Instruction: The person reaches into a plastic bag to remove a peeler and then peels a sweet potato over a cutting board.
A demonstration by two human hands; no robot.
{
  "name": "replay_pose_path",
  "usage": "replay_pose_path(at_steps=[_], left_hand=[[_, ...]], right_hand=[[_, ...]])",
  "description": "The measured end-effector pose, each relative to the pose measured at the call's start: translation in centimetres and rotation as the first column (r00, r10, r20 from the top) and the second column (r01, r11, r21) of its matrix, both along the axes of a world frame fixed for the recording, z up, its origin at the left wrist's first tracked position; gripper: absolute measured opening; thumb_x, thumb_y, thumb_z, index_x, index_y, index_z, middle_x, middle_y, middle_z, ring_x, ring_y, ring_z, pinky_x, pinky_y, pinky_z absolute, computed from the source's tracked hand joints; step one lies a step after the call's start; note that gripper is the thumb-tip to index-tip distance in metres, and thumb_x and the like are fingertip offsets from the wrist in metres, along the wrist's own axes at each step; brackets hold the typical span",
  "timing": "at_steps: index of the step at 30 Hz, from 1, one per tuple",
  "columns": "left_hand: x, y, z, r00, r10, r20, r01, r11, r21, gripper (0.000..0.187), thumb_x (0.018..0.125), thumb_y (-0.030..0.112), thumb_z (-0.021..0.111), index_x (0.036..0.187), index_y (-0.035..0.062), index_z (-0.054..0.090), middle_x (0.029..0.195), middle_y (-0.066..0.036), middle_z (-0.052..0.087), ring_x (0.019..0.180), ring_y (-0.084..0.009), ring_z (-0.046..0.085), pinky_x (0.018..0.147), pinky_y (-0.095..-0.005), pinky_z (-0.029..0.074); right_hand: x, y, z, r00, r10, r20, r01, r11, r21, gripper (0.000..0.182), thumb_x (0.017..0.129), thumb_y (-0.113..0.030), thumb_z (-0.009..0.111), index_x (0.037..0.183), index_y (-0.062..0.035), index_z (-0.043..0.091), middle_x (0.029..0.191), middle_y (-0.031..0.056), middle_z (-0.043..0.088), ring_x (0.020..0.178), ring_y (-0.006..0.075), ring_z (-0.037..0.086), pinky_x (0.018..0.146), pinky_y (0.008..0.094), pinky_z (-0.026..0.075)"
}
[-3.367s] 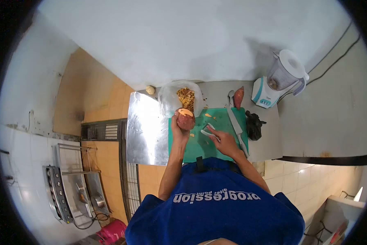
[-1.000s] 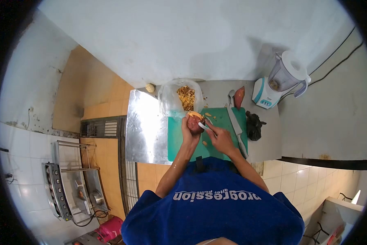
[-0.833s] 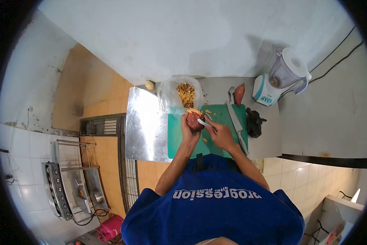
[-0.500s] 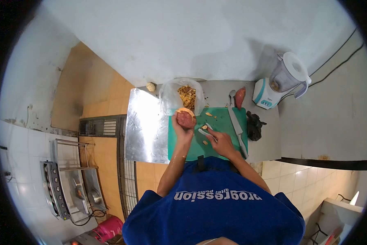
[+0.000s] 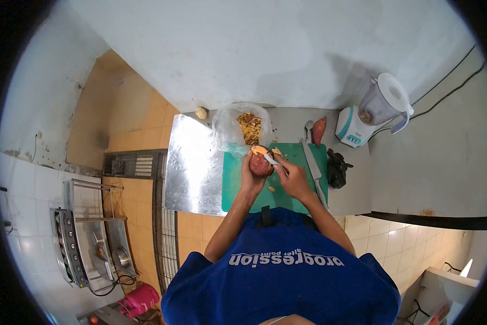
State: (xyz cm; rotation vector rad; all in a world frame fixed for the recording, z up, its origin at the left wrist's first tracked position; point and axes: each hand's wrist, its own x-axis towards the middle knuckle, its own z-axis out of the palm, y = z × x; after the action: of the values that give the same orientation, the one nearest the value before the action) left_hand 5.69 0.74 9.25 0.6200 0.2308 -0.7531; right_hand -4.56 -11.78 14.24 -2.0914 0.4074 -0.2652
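My left hand is closed around a sweet potato, whose red-brown skin is off at the top, baring orange flesh. A white-handled peeler is gripped in my right hand, its head against the sweet potato's upper right side. Both hands are above the green cutting board, where a few peel scraps lie. Just beyond the sweet potato, a clear plastic bag holds chopped yellow-brown pieces.
On the board's right side lies a knife. Beyond it are a spoon, another sweet potato and a black plastic bag. A blender stands at the back right. A pale round lump sits near the wall.
The sweet potato has moved right and slightly down with my left hand. My right hand has brought the peeler up from the board onto the sweet potato.
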Motion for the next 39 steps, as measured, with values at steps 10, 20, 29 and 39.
replay_pose_path(at_steps=[10,20,29,39], left_hand=[[-0.3,-0.7,0.5,0.965,0.015,0.261,-0.058,0.986,0.159,0.042,0.098,0.036,0.059,0.129,0.0102,0.051,0.117,-0.006,0.062,0.11,-0.0206,0.061,0.093,-0.0372,0.052],[1.2,-0.3,-1.0,0.973,0.084,0.214,-0.105,0.99,0.089,0.048,0.092,0.023,0.069,0.133,0.0085,0.048,0.121,-0.006,0.057,0.109,-0.0178,0.058,0.088,-0.0337,0.053],[1.9,0.0,-0.5,0.959,0.146,0.241,-0.168,0.983,0.071,0.031,0.098,0.029,0.058,0.122,0.0096,0.053,0.107,-0.006,0.062,0.099,-0.0192,0.063,0.086,-0.0357,0.053],[0.2,-0.2,-1.8,0.982,0.092,0.168,-0.112,0.987,0.115,0.048,0.093,0.023,0.068,0.134,0.007,0.048,0.119,-0.009,0.058,0.109,-0.0212,0.059,0.092,-0.0371,0.052]], right_hand=[[0.1,0.2,-0.4,0.995,-0.016,0.095,0.018,1.0,-0.018,0.045,0.096,-0.025,0.062,0.139,-0.0122,0.058,0.096,0.0227,0.07,0.078,0.0387,0.069,0.072,0.0449,0.053],[-0.6,0.5,-0.6,0.993,0.07,-0.09,-0.075,0.996,-0.055,0.042,0.096,-0.024,0.062,0.136,-0.01,0.06,0.106,0.0224,0.07,0.085,0.0395,0.069,0.074,0.044,0.054],[-1.5,0.8,-0.8,0.981,0.106,-0.16,-0.118,0.991,-0.065,0.044,0.097,-0.025,0.061,0.14,-0.0156,0.057,0.1,0.0219,0.07,0.082,0.039,0.068,0.073,0.0436,0.054],[0.9,0.5,-0.8,0.982,0.003,0.19,-0.003,1.0,0.001,0.043,0.099,-0.027,0.059,0.139,-0.0121,0.058,0.096,0.0235,0.069,0.078,0.0389,0.068,0.071,0.0436,0.053]])
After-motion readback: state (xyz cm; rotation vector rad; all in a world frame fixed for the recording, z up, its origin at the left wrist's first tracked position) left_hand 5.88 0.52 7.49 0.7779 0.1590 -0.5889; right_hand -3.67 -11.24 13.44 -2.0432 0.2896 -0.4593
